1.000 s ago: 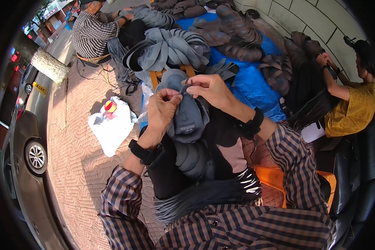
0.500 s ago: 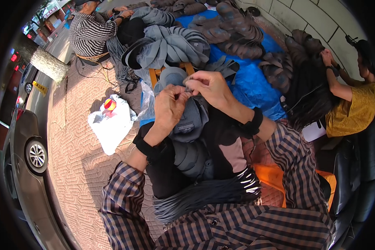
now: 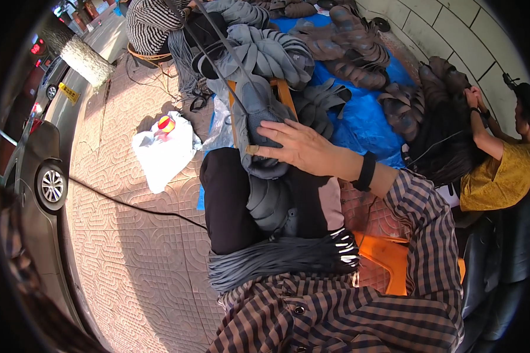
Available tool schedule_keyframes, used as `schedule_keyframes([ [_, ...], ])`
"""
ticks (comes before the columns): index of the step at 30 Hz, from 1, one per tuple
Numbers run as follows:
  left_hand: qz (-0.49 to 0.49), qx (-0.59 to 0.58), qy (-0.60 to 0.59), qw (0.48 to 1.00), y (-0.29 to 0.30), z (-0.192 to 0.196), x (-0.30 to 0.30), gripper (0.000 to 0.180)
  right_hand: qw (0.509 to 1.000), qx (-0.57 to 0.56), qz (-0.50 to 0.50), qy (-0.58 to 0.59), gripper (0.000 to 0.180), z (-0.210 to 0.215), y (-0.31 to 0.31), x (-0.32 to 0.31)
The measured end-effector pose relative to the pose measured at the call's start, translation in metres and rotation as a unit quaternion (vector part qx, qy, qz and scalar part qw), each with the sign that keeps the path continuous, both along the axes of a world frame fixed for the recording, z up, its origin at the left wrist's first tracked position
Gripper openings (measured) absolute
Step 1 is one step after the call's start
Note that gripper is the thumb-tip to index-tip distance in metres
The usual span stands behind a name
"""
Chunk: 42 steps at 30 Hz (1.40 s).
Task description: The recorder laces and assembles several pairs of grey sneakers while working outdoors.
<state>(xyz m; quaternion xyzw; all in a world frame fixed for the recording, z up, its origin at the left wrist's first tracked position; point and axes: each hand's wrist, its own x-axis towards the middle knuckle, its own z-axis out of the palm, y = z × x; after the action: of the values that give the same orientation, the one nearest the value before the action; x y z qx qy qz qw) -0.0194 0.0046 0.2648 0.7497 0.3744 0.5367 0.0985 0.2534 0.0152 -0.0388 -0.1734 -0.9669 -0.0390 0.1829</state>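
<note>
A grey shoe upper [image 3: 254, 122] lies lengthwise in front of me, its near end over my knees. My right hand [image 3: 303, 150] rests on it, fingers stretched out and a little apart; one finger wears a tan band. Two dark laces [image 3: 185, 26] run taut from the upper out past the top edge. My left hand is out of view; only its blurred checked sleeve [image 3: 23, 265] shows at the left rim. A bundle of grey laces [image 3: 265, 267] crosses my lap, with more grey uppers [image 3: 268, 206] between my thighs.
Piles of grey uppers [image 3: 271, 53] and brown uppers [image 3: 353, 41] lie ahead by a blue sheet [image 3: 365, 123]. Two people work nearby, one in a yellow shirt [image 3: 494, 179]. A white bag [image 3: 168, 153] lies left; a dark cord [image 3: 135, 210] stretches over the paving. A car [image 3: 38, 229] stands beyond.
My hands have come apart from their pinch above the upper. The left has swung out of view to the left; the right has lowered onto the upper. The laces now stretch upward.
</note>
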Motion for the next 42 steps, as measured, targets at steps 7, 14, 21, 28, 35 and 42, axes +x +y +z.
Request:
schedule_keyframes([
  [7, -0.14, -0.214, -0.131, 0.958, -0.125, -0.025, -0.001, 0.018, 0.909, -0.29, -0.004, 0.3, 0.023, 0.013, 0.01, 0.0],
  [14, -0.265, -0.396, -0.248, 0.843, -0.233, -0.073, -0.012, 0.016, 0.853, -0.354, -0.172, 0.342, 0.021, 0.018, 0.039, -0.016],
  [21, -0.179, -0.499, -0.365, 0.765, -0.273, -0.16, -0.039, 0.019, 0.896, -0.334, -0.147, 0.252, 0.027, 0.027, 0.054, -0.011],
  [28, -0.032, -0.638, -0.292, 0.712, -0.215, -0.211, -0.016, 0.016, 0.958, -0.101, -0.129, 0.233, 0.03, 0.018, 0.053, -0.022],
  [35, 0.014, -0.58, -0.303, 0.756, -0.045, -0.287, 0.003, 0.019, 0.862, -0.404, -0.138, 0.273, 0.031, 0.026, 0.063, -0.012],
  [42, 0.017, -0.516, -0.359, 0.777, 0.018, -0.285, 0.048, 0.012, 0.857, -0.457, -0.107, 0.215, 0.038, 0.03, 0.082, -0.003],
])
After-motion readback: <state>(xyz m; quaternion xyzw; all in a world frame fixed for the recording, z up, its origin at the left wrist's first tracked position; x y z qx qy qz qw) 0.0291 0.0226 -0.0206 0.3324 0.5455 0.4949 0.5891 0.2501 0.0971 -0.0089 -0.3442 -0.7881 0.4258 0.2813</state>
